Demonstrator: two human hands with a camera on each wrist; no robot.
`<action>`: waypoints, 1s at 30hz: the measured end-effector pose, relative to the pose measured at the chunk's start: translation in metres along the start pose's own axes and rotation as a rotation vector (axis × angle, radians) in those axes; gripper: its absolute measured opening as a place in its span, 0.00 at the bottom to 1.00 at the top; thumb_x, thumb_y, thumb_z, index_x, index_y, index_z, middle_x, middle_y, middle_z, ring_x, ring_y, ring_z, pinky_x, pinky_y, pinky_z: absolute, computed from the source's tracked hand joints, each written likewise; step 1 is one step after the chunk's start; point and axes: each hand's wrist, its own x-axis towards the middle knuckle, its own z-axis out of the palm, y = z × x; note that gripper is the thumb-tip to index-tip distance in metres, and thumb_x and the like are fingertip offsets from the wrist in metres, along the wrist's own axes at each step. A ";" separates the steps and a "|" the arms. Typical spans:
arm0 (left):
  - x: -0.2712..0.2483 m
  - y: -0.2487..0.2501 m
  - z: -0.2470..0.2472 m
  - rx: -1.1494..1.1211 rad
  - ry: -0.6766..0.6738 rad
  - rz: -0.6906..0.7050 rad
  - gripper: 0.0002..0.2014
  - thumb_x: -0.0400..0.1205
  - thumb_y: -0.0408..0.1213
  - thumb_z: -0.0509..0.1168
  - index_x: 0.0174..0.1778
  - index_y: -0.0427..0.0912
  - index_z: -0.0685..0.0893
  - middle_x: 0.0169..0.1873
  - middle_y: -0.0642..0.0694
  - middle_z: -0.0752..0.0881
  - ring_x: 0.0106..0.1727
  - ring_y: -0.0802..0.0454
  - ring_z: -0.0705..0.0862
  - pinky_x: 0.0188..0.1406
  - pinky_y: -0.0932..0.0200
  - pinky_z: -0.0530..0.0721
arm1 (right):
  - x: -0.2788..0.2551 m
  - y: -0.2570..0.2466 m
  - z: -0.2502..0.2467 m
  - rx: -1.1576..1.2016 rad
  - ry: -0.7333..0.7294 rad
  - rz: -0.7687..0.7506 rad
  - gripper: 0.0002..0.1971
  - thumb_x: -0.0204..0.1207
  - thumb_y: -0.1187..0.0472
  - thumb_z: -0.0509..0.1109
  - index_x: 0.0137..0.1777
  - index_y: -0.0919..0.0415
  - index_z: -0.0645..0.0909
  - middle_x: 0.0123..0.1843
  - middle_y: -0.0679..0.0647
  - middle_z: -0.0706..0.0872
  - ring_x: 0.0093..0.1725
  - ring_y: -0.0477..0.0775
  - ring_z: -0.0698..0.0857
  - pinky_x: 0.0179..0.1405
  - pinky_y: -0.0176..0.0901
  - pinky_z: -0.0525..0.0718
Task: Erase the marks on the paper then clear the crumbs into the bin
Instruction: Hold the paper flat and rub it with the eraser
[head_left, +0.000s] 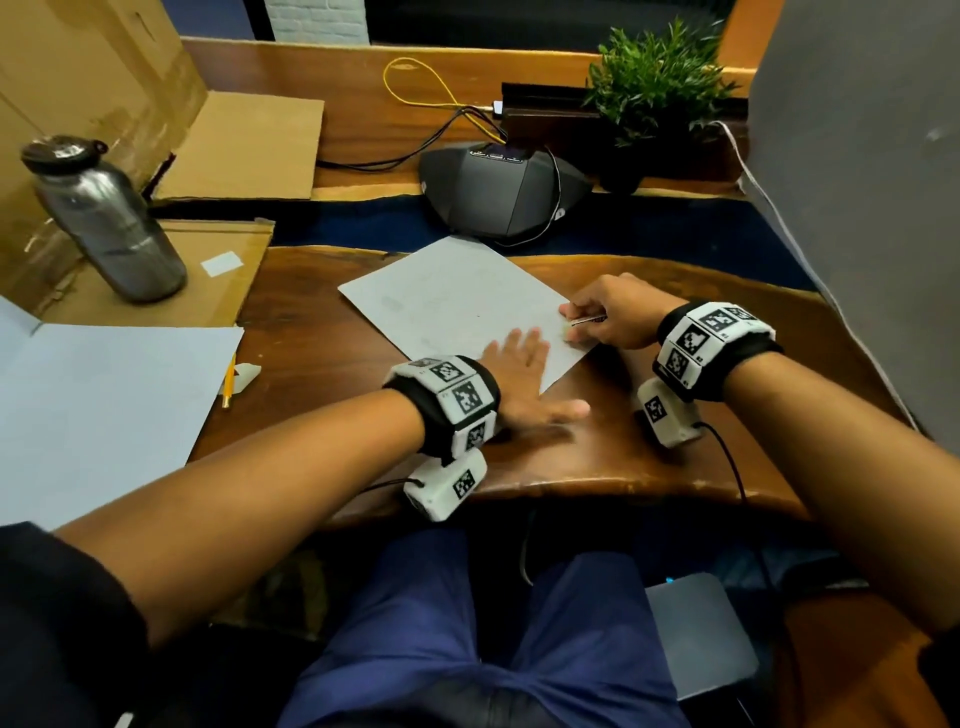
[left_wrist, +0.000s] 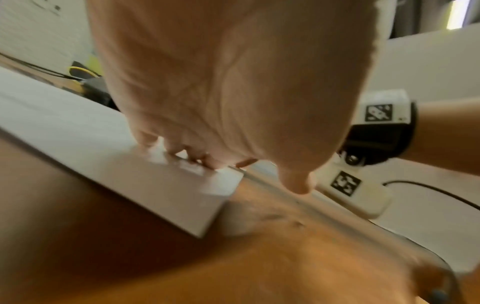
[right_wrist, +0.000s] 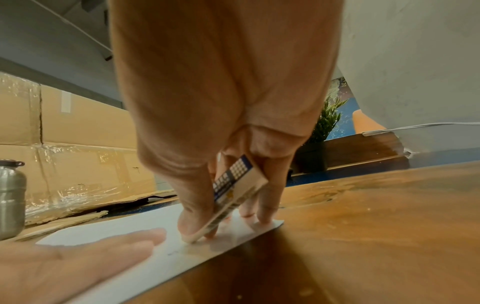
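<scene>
A white sheet of paper (head_left: 457, 301) lies turned at an angle on the wooden desk (head_left: 675, 457). My left hand (head_left: 524, 379) lies flat with straight fingers on the paper's near corner (left_wrist: 182, 195), holding it down. My right hand (head_left: 608, 317) pinches a white eraser (right_wrist: 233, 197) in a printed blue sleeve between thumb and fingers. The eraser's bare end touches the paper (right_wrist: 116, 230) near its right edge. A faint small mark (right_wrist: 172, 253) shows on the sheet just in front of the eraser. No bin is in view.
A steel bottle (head_left: 104, 218) stands at the left on flattened cardboard (head_left: 208, 260). A large blue-white sheet (head_left: 104, 405) and a pencil (head_left: 228, 382) lie at the near left. A conference phone (head_left: 498, 187) with cables and a potted plant (head_left: 654, 83) sit behind the paper.
</scene>
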 end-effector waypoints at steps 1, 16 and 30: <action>-0.001 0.010 0.002 0.003 -0.018 0.083 0.49 0.81 0.72 0.46 0.86 0.41 0.36 0.85 0.41 0.33 0.85 0.43 0.33 0.84 0.41 0.36 | -0.001 0.000 0.000 -0.011 0.005 -0.005 0.16 0.80 0.50 0.74 0.65 0.54 0.86 0.63 0.50 0.89 0.58 0.53 0.84 0.57 0.45 0.79; -0.030 -0.110 -0.028 0.041 -0.050 -0.029 0.45 0.79 0.63 0.66 0.83 0.70 0.42 0.86 0.54 0.35 0.86 0.47 0.37 0.83 0.40 0.44 | -0.010 -0.026 0.002 -0.134 0.115 -0.068 0.12 0.74 0.58 0.80 0.57 0.58 0.90 0.57 0.56 0.90 0.53 0.56 0.87 0.51 0.52 0.89; -0.034 -0.071 -0.028 0.136 0.162 0.026 0.36 0.74 0.58 0.74 0.79 0.52 0.74 0.70 0.44 0.72 0.69 0.44 0.73 0.69 0.47 0.75 | -0.022 -0.067 0.023 0.093 0.035 -0.202 0.08 0.70 0.56 0.84 0.46 0.56 0.92 0.41 0.46 0.91 0.40 0.44 0.86 0.40 0.42 0.86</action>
